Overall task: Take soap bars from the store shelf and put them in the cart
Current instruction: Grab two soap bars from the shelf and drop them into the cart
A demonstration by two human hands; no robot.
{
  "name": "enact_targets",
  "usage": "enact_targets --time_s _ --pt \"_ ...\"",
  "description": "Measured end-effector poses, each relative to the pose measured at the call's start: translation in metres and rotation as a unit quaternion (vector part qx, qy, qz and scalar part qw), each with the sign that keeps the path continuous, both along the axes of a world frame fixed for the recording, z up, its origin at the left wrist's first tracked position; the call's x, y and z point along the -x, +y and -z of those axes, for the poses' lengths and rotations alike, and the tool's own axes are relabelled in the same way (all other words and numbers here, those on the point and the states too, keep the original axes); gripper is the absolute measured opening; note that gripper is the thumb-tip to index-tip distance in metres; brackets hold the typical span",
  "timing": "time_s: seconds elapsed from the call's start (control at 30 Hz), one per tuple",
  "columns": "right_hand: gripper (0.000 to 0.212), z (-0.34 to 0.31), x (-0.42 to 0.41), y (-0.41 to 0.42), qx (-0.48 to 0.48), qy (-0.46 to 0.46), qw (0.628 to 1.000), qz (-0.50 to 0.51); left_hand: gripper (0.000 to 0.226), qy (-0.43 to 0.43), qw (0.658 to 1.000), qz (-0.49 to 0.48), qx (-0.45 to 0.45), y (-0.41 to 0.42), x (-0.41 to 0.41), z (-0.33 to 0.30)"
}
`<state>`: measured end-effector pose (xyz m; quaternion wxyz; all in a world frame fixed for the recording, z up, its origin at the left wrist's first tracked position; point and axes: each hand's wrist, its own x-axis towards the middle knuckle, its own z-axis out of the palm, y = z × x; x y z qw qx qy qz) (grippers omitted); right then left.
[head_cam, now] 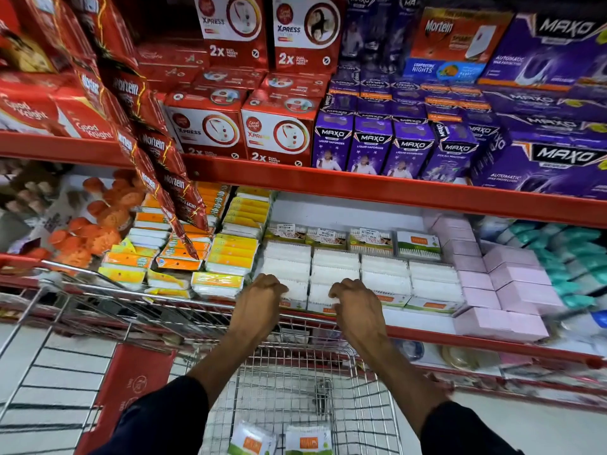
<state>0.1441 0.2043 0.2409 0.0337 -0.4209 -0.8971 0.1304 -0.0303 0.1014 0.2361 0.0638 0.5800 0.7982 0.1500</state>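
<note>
White packs with orange-and-green labels [335,267] lie in rows on the middle shelf. My left hand [262,300] reaches over the cart rim and curls its fingers on a front pack [295,295]. My right hand [356,303] grips the neighbouring front pack [318,298]. Two packs of the same kind [279,440] lie in the wire cart [295,382] below my arms, near the bottom edge.
Yellow and orange packs [230,257] are stacked left of the white ones, pink boxes [505,280] to the right. A red shelf edge [361,188] overhangs, with hanging red sachet strips [164,178]. Red and purple repellent boxes fill the upper shelf.
</note>
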Motion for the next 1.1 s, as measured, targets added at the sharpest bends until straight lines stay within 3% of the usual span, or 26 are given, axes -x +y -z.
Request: enact_targets --time_s 0.5,0.73,0.87,1.1 --pt "0.037 0.01 -0.001 -0.002 -0.015 0.018 1.0 0.009 0.04 0.014 1.0 0.009 0.007 0.001 0.003 0.015" --pt "0.058 0.038 -0.025 -0.036 -0.102 0.067 0.991 -0.052 0.061 0.061 0.997 0.027 -0.036 -0.042 -0.011 0.047" --pt "0.069 0.069 -0.039 -0.07 -0.067 0.015 0.994 -0.081 0.073 0.069 0.997 0.036 0.018 -0.085 -0.023 0.084" --pt "0.075 0.138 -0.058 -0.126 0.045 -0.089 0.988 -0.122 0.072 0.005 0.986 0.05 0.156 -0.15 -0.039 0.155"
